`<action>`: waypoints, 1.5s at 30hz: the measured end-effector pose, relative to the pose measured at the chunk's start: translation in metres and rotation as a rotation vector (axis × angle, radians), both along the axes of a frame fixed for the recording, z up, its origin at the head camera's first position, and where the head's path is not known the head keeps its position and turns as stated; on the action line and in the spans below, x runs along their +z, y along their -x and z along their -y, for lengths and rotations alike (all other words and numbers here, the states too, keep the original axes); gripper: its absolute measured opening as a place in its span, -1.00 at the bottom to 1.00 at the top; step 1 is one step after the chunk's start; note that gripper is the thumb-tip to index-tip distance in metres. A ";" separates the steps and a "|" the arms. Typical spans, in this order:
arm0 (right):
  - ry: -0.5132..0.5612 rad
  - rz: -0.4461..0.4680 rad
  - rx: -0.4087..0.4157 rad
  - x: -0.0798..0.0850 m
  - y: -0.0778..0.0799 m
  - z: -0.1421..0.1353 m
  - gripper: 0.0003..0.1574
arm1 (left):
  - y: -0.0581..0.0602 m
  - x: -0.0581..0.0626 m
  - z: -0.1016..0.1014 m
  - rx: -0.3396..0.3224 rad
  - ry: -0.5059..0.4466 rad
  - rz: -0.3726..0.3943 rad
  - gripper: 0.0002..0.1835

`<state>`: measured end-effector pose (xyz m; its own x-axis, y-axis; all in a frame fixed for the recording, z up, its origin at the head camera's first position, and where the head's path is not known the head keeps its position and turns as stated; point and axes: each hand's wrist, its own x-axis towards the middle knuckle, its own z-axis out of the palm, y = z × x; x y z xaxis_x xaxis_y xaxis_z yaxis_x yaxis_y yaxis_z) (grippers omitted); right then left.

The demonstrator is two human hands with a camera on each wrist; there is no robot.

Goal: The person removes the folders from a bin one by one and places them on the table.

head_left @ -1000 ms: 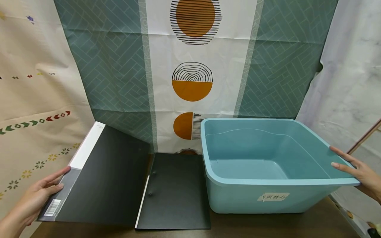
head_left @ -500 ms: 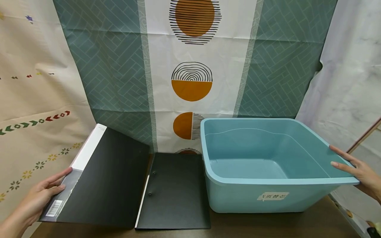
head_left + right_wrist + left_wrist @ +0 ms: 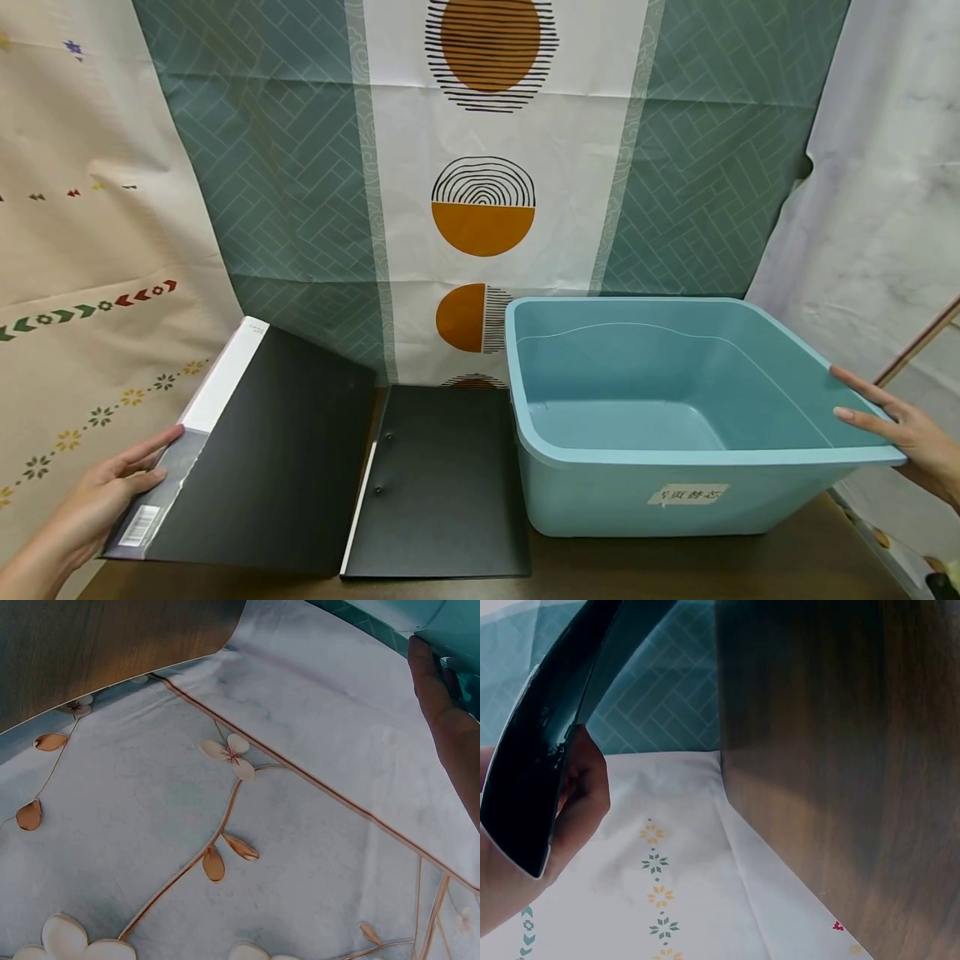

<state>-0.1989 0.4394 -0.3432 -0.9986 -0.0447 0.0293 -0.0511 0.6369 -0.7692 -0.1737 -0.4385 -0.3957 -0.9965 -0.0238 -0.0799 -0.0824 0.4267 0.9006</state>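
In the head view, my left hand (image 3: pixel 112 496) grips the spine edge of a black folder (image 3: pixel 270 450), which is tilted up at the left. Its spine carries a white label and a barcode sticker. Seen from the left wrist, the folder's glossy spine (image 3: pixel 536 765) partly covers the hand. Beside it, a flat black panel (image 3: pixel 442 492) with two small studs lies on the table; whether it joins the folder I cannot tell. My right hand (image 3: pixel 903 433) holds the right rim of a light blue plastic tub (image 3: pixel 600 455), thumb inside; its other fingers are partly hidden.
The tub stands on the brown wooden table (image 3: pixel 637 575), with a paper label (image 3: pixel 688 495) on its front. Patterned cloth (image 3: pixel 300 167) hangs behind, with more cloth at both sides. The table's edge (image 3: pixel 180 661) shows in the right wrist view.
The folder's raised spine has tipped slightly down and to the right, my left hand moving with it. My right hand and the tub stay nearly in place.
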 end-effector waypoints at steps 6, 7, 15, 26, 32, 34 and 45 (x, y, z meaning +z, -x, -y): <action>0.005 0.010 0.016 0.000 0.000 -0.002 -0.14 | 0.003 -0.005 0.005 -0.021 0.044 0.001 -0.40; 0.002 0.008 0.018 0.000 0.000 -0.002 -0.14 | 0.004 -0.006 0.005 -0.025 0.046 -0.008 -0.41; 0.014 -0.003 0.045 -0.001 0.000 -0.007 -0.16 | 0.006 -0.007 0.001 -0.039 0.131 -0.054 -0.41; 0.012 -0.030 0.058 -0.001 0.002 -0.008 -0.17 | 0.011 -0.009 -0.004 -0.021 0.146 -0.024 -0.40; 0.001 -0.022 0.062 -0.001 0.003 -0.009 -0.17 | 0.013 -0.014 -0.002 -0.024 0.162 -0.034 -0.40; -0.010 -0.024 0.062 0.000 0.004 -0.009 -0.17 | 0.013 -0.015 -0.002 -0.022 0.175 -0.045 -0.40; -0.016 0.024 0.033 0.003 0.006 -0.004 -0.15 | 0.016 -0.017 -0.004 0.009 0.266 -0.075 -0.41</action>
<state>-0.2054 0.4431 -0.3404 -0.9970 -0.0776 0.0039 -0.0534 0.6477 -0.7600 -0.1901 -0.4347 -0.4123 -0.9991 -0.0425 0.0044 -0.0242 0.6483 0.7610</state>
